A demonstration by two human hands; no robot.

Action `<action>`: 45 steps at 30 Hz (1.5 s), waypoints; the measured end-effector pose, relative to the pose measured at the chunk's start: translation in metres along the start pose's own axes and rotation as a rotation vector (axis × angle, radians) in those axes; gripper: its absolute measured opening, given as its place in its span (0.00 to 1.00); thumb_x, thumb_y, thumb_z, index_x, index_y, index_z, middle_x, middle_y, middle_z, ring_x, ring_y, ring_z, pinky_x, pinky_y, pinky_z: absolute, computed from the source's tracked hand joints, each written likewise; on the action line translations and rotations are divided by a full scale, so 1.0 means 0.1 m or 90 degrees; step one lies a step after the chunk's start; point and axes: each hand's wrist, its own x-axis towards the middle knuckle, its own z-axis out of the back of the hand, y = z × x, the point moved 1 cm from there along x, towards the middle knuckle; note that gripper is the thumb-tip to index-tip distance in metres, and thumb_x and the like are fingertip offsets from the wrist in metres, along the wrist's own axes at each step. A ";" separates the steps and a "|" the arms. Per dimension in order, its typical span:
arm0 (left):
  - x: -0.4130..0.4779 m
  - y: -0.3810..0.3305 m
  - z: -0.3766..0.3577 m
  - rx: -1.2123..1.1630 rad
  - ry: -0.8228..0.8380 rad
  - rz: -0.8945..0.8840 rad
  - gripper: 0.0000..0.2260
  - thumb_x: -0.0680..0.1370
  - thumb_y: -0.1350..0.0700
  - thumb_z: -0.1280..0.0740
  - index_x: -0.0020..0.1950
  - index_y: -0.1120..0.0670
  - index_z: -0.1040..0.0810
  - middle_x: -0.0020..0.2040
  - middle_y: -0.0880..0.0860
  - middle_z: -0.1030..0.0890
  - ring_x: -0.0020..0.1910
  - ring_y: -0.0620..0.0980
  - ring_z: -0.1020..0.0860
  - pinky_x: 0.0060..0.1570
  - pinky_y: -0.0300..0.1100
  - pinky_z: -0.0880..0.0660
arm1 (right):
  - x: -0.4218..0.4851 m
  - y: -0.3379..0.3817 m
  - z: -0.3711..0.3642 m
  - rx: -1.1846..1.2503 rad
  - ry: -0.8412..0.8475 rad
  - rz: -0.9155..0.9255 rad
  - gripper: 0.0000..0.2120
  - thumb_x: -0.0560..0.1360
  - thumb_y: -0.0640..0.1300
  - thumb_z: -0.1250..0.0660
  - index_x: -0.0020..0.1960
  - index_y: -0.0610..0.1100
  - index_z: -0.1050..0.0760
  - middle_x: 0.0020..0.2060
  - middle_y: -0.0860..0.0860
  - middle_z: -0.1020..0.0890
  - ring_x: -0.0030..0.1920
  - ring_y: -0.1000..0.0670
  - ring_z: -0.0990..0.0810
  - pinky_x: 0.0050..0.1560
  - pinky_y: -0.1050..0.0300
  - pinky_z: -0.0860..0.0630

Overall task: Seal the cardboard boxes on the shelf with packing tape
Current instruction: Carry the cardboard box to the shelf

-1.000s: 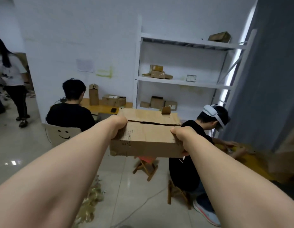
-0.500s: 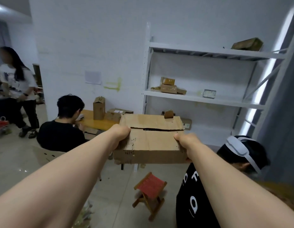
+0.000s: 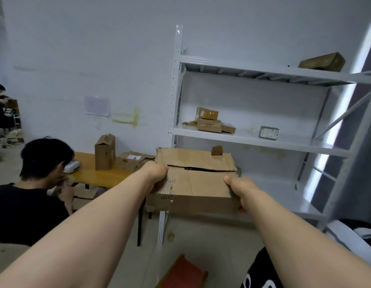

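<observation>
A large cardboard box (image 3: 195, 183) is held out in front of me at arm's length, its two top flaps meeting along a dark, untaped seam. My left hand (image 3: 156, 170) grips its left end and my right hand (image 3: 239, 189) grips its right end, thumb on top. A small brown piece (image 3: 216, 150) stands at the box's far edge. Behind the box is the white metal shelf (image 3: 253, 140). Several small taped boxes (image 3: 208, 121) lie on its middle level and one box (image 3: 321, 62) on the top level. No packing tape roll is plainly visible.
A person in black (image 3: 30, 183) sits at lower left by a wooden table (image 3: 97, 175) carrying an upright carton (image 3: 104, 151) and flat cardboard. A red stool (image 3: 182, 273) stands on the floor below the box. Another person's dark clothing shows at lower right.
I have moved closer to the shelf with the box held in both hands. The seated person with the headset has dropped out of view at lower right.
</observation>
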 end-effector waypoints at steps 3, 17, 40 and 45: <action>0.46 -0.14 -0.13 -0.020 0.022 -0.008 0.08 0.84 0.53 0.40 0.53 0.58 0.27 0.49 0.59 0.19 0.49 0.58 0.18 0.53 0.50 0.20 | 0.49 0.20 -0.07 -0.004 -0.021 0.020 0.19 0.73 0.56 0.29 0.54 0.42 0.23 0.51 0.43 0.18 0.51 0.38 0.19 0.56 0.39 0.19; 2.89 -0.46 -1.09 0.093 0.102 0.055 0.12 0.85 0.49 0.40 0.53 0.58 0.26 0.48 0.58 0.18 0.45 0.56 0.19 0.49 0.51 0.20 | 2.95 0.59 -0.67 -0.049 -0.062 -0.030 0.17 0.81 0.52 0.39 0.55 0.38 0.24 0.55 0.40 0.20 0.53 0.38 0.20 0.60 0.43 0.22; 6.33 -0.88 -2.62 0.168 0.414 -0.022 0.16 0.83 0.48 0.36 0.63 0.57 0.25 0.57 0.57 0.19 0.52 0.55 0.20 0.46 0.46 0.21 | 5.66 0.78 -1.02 -0.024 -0.304 -0.159 0.17 0.81 0.52 0.37 0.45 0.38 0.27 0.47 0.38 0.22 0.51 0.36 0.23 0.60 0.37 0.24; 6.69 -1.28 -2.60 0.018 0.463 -0.272 0.21 0.81 0.48 0.33 0.68 0.54 0.38 0.57 0.47 0.24 0.59 0.49 0.23 0.60 0.49 0.22 | 5.59 1.29 -1.15 0.062 -0.569 0.008 0.15 0.82 0.54 0.41 0.56 0.44 0.26 0.51 0.44 0.23 0.51 0.41 0.26 0.55 0.46 0.29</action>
